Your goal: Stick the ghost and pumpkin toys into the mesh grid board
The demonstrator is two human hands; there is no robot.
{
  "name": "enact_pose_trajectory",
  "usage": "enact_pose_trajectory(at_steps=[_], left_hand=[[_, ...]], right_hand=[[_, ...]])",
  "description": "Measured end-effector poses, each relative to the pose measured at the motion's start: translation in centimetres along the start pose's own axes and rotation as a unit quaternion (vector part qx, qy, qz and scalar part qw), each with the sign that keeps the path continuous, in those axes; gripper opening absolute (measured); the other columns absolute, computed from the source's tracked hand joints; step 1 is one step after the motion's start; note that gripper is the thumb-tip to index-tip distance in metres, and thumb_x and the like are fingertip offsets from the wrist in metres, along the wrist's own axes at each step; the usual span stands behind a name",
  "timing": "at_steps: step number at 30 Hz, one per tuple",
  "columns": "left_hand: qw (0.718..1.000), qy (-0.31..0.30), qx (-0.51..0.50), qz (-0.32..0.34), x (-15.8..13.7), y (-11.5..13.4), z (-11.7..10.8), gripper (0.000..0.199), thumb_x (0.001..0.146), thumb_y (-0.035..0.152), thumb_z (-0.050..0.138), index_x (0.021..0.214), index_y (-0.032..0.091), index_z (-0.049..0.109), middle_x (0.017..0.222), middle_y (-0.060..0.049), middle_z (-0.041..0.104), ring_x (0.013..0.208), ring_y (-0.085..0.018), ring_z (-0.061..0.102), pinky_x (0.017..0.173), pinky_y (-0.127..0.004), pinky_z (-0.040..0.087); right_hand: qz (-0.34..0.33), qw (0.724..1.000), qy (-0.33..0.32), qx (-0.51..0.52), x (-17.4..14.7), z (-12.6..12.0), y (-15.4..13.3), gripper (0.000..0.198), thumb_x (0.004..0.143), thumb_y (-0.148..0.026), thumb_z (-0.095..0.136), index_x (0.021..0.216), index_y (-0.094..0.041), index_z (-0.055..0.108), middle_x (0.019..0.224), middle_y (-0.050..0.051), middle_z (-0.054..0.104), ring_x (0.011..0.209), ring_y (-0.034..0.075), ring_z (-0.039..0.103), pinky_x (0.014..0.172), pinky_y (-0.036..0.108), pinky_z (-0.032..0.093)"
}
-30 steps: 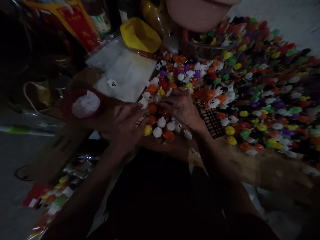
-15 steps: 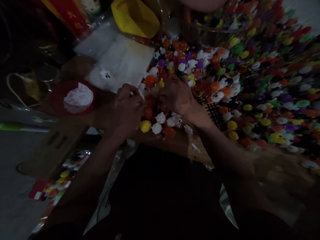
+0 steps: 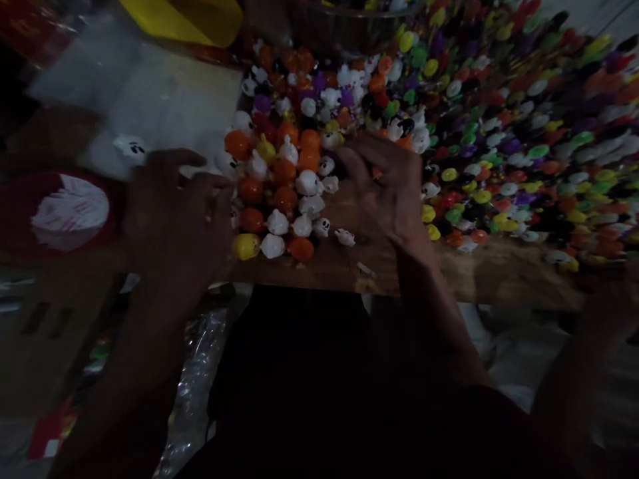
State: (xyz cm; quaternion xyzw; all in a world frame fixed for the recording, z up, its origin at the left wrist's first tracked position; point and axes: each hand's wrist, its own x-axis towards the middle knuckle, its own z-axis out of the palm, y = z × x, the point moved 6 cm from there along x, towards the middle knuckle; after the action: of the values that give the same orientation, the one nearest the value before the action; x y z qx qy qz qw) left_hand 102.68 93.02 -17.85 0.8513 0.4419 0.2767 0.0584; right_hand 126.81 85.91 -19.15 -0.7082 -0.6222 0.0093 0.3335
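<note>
A cluster of small orange, white ghost-shaped and yellow toy figures (image 3: 284,193) lies on the wooden tabletop (image 3: 499,276) between my hands. My left hand (image 3: 174,206) is blurred at the cluster's left edge with its fingers curled; whether it holds anything I cannot tell. On the cluster's right side my right hand (image 3: 392,189) rests with fingers spread, its fingertips beside the white ghost figures. A yellow figure (image 3: 246,246) and a white one (image 3: 272,246) lie near the table's front edge.
A large heap of small coloured pieces (image 3: 524,133) covers the table's right side. Clear plastic bags (image 3: 164,100), a yellow container (image 3: 190,20), a glass bowl (image 3: 344,26) and a red round item with a white patch (image 3: 60,213) sit at the left and back.
The camera view has dropped and shifted, so the table sits higher in frame. My hands have drawn apart, leaving the figures exposed between them, and my right hand has spread its fingers.
</note>
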Motion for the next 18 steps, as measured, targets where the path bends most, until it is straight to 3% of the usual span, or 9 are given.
enact_pose_trajectory(at_steps=[2, 4, 6, 8, 11, 13, 16, 18], left_hand=[[0.997, 0.018, 0.052, 0.061, 0.4, 1.8, -1.2, 0.041, 0.102, 0.047, 0.051, 0.123, 0.019, 0.072, 0.151, -0.011, 0.057, 0.141, -0.041, 0.05, 0.12, -0.072, 0.036], [0.986, -0.012, 0.04, 0.159, 0.7, 4.2, -0.8, 0.049, 0.102, 0.047, 0.052, 0.147, 0.029, 0.059, 0.166, -0.003, 0.043, 0.155, -0.039, 0.035, 0.131, -0.065, 0.024], [0.969, -0.071, -0.002, 0.235, 0.8, 6.0, 1.2, 0.057, 0.103, 0.048, 0.049, 0.159, 0.034, 0.046, 0.174, 0.003, 0.026, 0.162, -0.036, 0.021, 0.135, -0.058, 0.015], [0.955, -0.13, -0.031, 0.265, 0.8, 6.6, 3.9, 0.057, 0.104, 0.048, 0.046, 0.158, 0.032, 0.049, 0.175, 0.003, 0.022, 0.164, -0.036, 0.012, 0.135, -0.061, 0.007], [0.948, -0.173, -0.031, 0.266, 0.9, 5.8, 7.1, 0.053, 0.103, 0.047, 0.046, 0.152, 0.03, 0.057, 0.172, 0.0, 0.032, 0.163, -0.039, 0.012, 0.131, -0.067, 0.001], [0.948, -0.175, -0.002, 0.267, 1.0, 4.9, 7.9, 0.054, 0.104, 0.046, 0.042, 0.152, 0.028, 0.057, 0.17, -0.003, 0.036, 0.162, -0.04, 0.019, 0.13, -0.068, 0.003], [0.949, -0.164, 0.031, 0.268, 1.2, 4.0, 7.8, 0.057, 0.105, 0.049, 0.037, 0.156, 0.03, 0.054, 0.169, -0.003, 0.038, 0.158, -0.041, 0.027, 0.128, -0.069, 0.005], [0.951, -0.159, 0.034, 0.264, 1.1, 4.0, 7.7, 0.058, 0.105, 0.051, 0.036, 0.158, 0.033, 0.051, 0.169, -0.003, 0.038, 0.159, -0.041, 0.027, 0.129, -0.069, 0.004]], right_hand=[[0.073, 0.996, 0.043, -0.008, -4.6, -0.2, 3.1, 0.044, 0.108, -0.047, 0.035, 0.105, -0.025, 0.073, 0.103, 0.012, 0.071, 0.095, 0.024, 0.065, 0.088, 0.04, 0.052], [0.122, 0.991, 0.051, -0.029, -9.4, 1.5, 4.8, 0.043, 0.107, -0.044, 0.037, 0.115, -0.019, 0.072, 0.11, 0.015, 0.07, 0.103, 0.026, 0.064, 0.094, 0.042, 0.053], [0.134, 0.99, 0.022, -0.041, -13.0, 4.4, 5.0, 0.045, 0.105, -0.044, 0.045, 0.132, -0.014, 0.067, 0.125, 0.018, 0.065, 0.116, 0.028, 0.059, 0.102, 0.044, 0.052], [0.126, 0.99, -0.023, -0.056, -14.6, 7.3, 4.8, 0.048, 0.105, -0.041, 0.051, 0.145, -0.015, 0.06, 0.137, 0.018, 0.059, 0.123, 0.029, 0.054, 0.106, 0.044, 0.049], [0.095, 0.989, -0.09, -0.074, -13.8, 10.0, 5.3, 0.044, 0.108, -0.03, 0.046, 0.149, -0.023, 0.06, 0.135, 0.014, 0.059, 0.119, 0.028, 0.051, 0.105, 0.043, 0.045], [0.099, 0.985, -0.108, -0.091, -12.1, 10.3, 6.9, 0.044, 0.108, -0.025, 0.042, 0.148, -0.026, 0.062, 0.13, 0.014, 0.06, 0.117, 0.029, 0.05, 0.104, 0.044, 0.043], [0.132, 0.981, -0.076, -0.119, -9.8, 9.0, 9.0, 0.047, 0.106, -0.022, 0.041, 0.149, -0.026, 0.061, 0.138, 0.017, 0.056, 0.117, 0.031, 0.048, 0.1, 0.047, 0.043], [0.143, 0.981, -0.033, -0.128, -9.2, 7.6, 8.6, 0.049, 0.105, -0.02, 0.04, 0.149, -0.026, 0.059, 0.144, 0.017, 0.054, 0.118, 0.032, 0.048, 0.099, 0.048, 0.043]])
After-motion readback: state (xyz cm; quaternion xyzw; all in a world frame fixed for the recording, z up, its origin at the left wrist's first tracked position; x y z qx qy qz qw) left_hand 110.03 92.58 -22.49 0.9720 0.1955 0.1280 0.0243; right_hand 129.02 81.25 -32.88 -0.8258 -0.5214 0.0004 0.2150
